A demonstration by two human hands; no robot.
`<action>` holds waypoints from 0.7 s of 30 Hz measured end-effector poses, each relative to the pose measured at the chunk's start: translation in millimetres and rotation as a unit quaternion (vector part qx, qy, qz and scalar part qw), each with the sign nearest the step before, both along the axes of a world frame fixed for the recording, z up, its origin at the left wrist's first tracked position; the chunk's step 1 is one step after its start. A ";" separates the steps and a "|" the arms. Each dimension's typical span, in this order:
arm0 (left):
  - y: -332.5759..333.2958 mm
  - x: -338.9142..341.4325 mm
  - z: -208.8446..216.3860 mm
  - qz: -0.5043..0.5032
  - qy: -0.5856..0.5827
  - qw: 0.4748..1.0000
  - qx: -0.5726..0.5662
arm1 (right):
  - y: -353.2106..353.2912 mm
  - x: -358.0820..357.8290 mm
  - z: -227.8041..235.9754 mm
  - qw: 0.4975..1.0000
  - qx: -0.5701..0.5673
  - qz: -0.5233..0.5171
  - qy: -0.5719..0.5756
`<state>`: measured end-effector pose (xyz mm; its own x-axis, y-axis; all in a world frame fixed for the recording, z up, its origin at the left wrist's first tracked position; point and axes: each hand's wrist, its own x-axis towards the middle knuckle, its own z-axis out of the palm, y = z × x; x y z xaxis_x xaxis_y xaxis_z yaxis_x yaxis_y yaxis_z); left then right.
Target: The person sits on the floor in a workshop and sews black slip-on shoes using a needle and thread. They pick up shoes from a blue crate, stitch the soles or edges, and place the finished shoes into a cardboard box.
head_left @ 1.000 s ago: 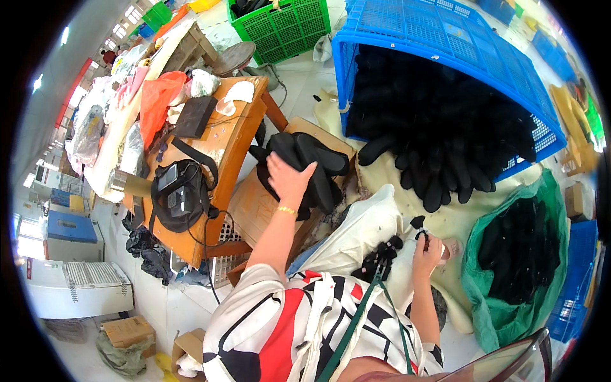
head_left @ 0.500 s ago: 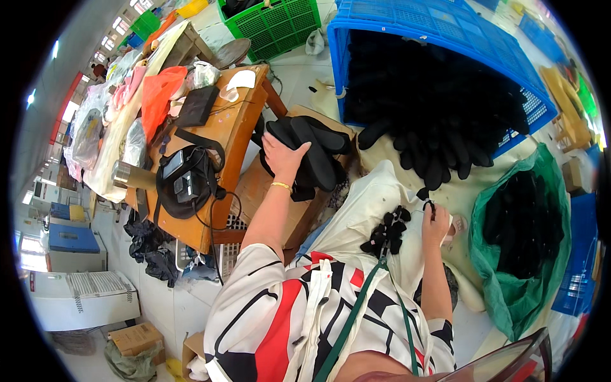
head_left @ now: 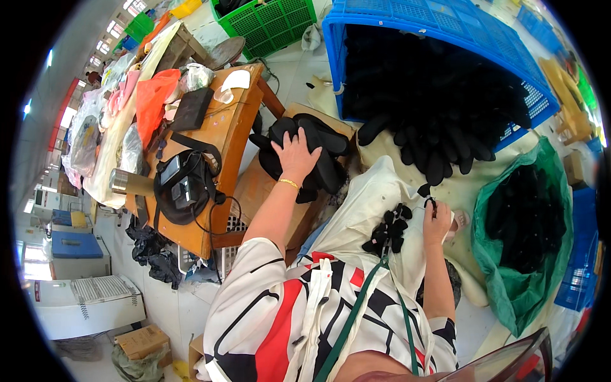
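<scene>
My left hand point(head_left: 296, 156) lies on a pile of long, rounded black pieces point(head_left: 325, 141), shaped like shoe soles or slippers. Its fingers are spread over the top ones and do not wrap round any. The pile rests on a cardboard box point(head_left: 261, 194) beside the wooden table. Near my right knee, my right hand point(head_left: 436, 221) is closed on a small black object point(head_left: 431, 202) whose kind I cannot make out. Small black scraps point(head_left: 389, 230) lie in a cluster on the cream cloth point(head_left: 366, 197) over my lap.
A tipped blue crate point(head_left: 439, 19) spills similar black pieces point(head_left: 439, 143) ahead. To the right stands an open green sack point(head_left: 484, 267) with more. The wooden table point(head_left: 238, 134) at left bears a black bag point(head_left: 186, 191) and a metal cup point(head_left: 127, 181). Behind is a green crate point(head_left: 273, 25).
My left hand has shifted right and slightly down across the black pieces, its fingers now spread on top. My right hand has stayed nearly in place.
</scene>
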<state>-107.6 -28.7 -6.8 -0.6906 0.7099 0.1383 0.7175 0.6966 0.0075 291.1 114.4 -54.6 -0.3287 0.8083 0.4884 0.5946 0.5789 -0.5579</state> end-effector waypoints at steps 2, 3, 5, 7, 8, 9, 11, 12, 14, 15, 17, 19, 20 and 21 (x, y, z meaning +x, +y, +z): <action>-15.2 -21.8 -21.3 0.023 -0.012 0.999 0.022 | -2.9 -4.2 -1.0 1.000 0.000 0.003 0.008; -19.7 -30.7 -21.0 0.031 -0.022 0.999 0.020 | -2.4 -4.3 -1.2 1.000 0.002 0.002 0.011; -19.7 -43.1 -12.9 0.034 -0.040 0.999 0.008 | 0.5 -3.0 -0.1 1.000 0.016 -0.003 0.017; -9.8 -47.3 2.6 0.050 -0.044 0.998 -0.020 | -2.2 -1.8 -2.9 1.000 0.015 -0.004 0.027; -3.0 -46.3 5.5 0.057 -0.051 0.997 -0.032 | -0.9 0.0 -2.2 0.999 0.012 -0.004 0.031; 0.5 -45.0 8.9 0.042 -0.048 0.998 -0.022 | 0.2 1.6 -1.4 0.999 0.009 -0.004 0.036; 10.4 -32.9 18.3 0.038 -0.024 0.996 -0.075 | -1.1 1.6 2.5 0.999 0.002 -0.003 0.037; 16.3 -24.2 24.6 0.038 -0.011 0.994 -0.105 | -1.5 1.0 4.2 0.999 -0.002 -0.004 0.037; 26.7 -9.4 36.0 0.036 0.011 0.989 -0.141 | -0.7 2.7 2.1 0.999 0.005 -0.007 0.046; 30.1 -5.7 38.0 0.037 0.023 0.986 -0.158 | -0.5 3.5 1.9 0.999 0.003 -0.009 0.050; 33.9 -5.2 34.0 -0.002 0.062 0.988 -0.142 | -0.8 4.4 2.2 0.998 -0.003 -0.011 0.055; 36.3 -6.6 33.1 -0.009 0.052 0.989 -0.138 | -1.2 4.0 3.2 0.998 -0.013 -0.013 0.061; 39.6 -5.1 36.9 0.000 0.022 0.990 -0.141 | -1.1 4.0 3.3 0.998 -0.015 -0.014 0.059; 42.2 -4.0 38.8 0.010 -0.008 0.989 -0.145 | -1.0 3.7 3.4 0.998 -0.017 -0.015 0.058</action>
